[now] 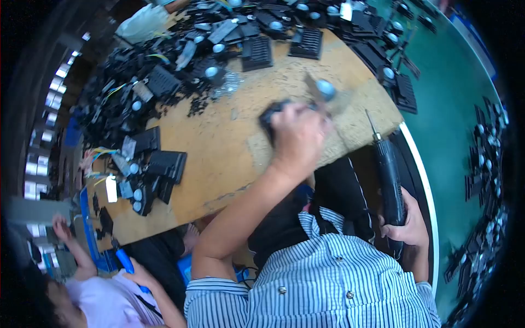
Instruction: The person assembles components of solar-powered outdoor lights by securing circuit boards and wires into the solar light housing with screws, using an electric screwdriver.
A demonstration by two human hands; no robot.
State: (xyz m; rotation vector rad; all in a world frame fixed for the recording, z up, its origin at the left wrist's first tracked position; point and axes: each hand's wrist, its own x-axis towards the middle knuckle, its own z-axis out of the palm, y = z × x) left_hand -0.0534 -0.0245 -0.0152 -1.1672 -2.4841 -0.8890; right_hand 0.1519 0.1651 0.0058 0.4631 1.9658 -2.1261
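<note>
My left hand (299, 134) reaches over the wooden tabletop, its fingers closed around a black plastic part (269, 117). Motion blurs both the hand and the part. Beside the fingertips is a round pale disc (326, 90), with a thin dark strip running next to it. Off the table's right edge, my right hand (410, 225) grips a black electric screwdriver (391, 183) by its lower body, the metal bit pointing up. Two black ribbed housings (257, 53) lie farther back on the wood.
Black housings, wires and round-disc units are heaped along the table's back and left (164, 82). Small black pieces (199, 104) lie near a clear plastic bag. A green surface (454, 126) at right bears more parts. A co-worker at lower left holds a blue screwdriver (126, 261).
</note>
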